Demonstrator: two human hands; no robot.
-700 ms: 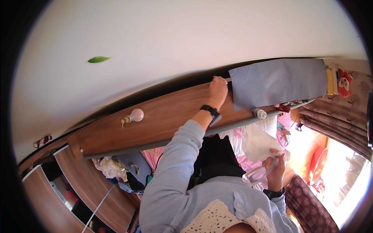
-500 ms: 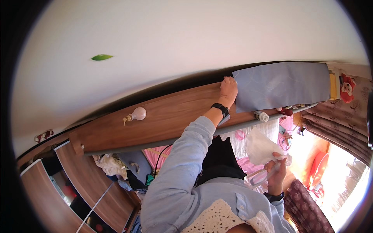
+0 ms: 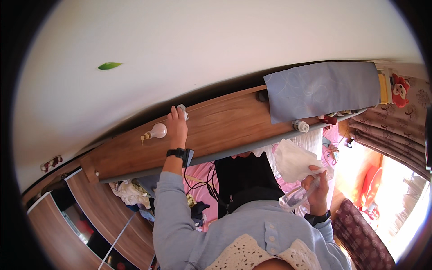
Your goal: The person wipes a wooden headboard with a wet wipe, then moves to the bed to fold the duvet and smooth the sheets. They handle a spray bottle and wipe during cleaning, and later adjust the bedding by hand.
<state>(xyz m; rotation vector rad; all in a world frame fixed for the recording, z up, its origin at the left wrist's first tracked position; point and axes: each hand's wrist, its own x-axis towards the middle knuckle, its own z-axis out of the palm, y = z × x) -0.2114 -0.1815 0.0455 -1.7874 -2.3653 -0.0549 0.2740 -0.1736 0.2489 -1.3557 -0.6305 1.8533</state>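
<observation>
My left hand (image 3: 178, 130) is closed on a crumpled white tissue (image 3: 183, 111) at the back edge of the long brown wooden ledge (image 3: 220, 117). Just left of it, a pump bottle with a pale round body (image 3: 158, 131) lies on its side on that ledge. Lower right, my right hand (image 3: 318, 189) grips a clear plastic bottle (image 3: 294, 199), tilted, in front of my body. A white sheet like a paper towel (image 3: 294, 159) hangs out from the same hand. Its fingers partly cover the bottle's top.
A grey-blue patterned sheet (image 3: 324, 92) covers the ledge's right part, with a white jar (image 3: 300, 126) by its front edge. A red plush toy (image 3: 399, 90) is at the far right. Below are a pink bed cover (image 3: 198, 173), black cables and piled clothes (image 3: 130, 193). A white wall rises behind.
My left hand has swept left along the ledge, from beside the grey-blue sheet to near the pump bottle; the tissue now shows. My right hand still holds the bottle and white sheet, slightly shifted.
</observation>
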